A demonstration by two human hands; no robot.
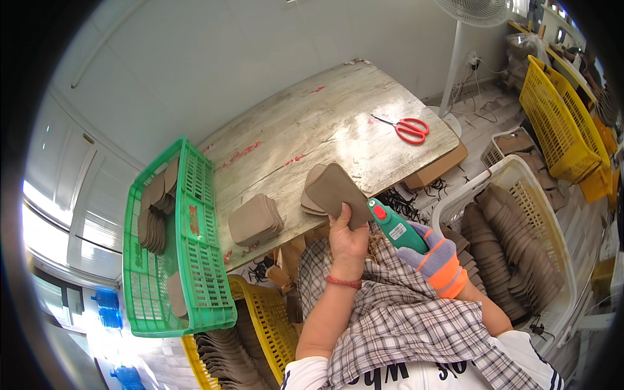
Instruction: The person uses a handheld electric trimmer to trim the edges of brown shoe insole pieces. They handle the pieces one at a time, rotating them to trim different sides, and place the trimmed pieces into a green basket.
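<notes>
My bare left hand (348, 241), with a red bracelet at its wrist, grips a flat brown piece with rounded corners (334, 187), thumb on top. Its material is hard to tell. My right hand (434, 261), in a grey and orange glove, is closed around a green handheld power tool (402, 234) with a red button. The tool's front end meets or nearly meets the piece's right edge; its cutting part is hidden. Partly behind the held piece, lighter brown pieces (312, 202) lie on the wooden table (287, 131). A neat stack of similar pieces (254, 219) sits further left.
Red-handled scissors (412, 130) lie at the table's right. A green plastic crate (197, 243) stands tilted at the left, holding brown pieces. Below are a yellow crate (265, 321) and a white basket (560, 263) with stacked pieces. Dark scraps (407, 202) litter the floor near a fan (453, 73).
</notes>
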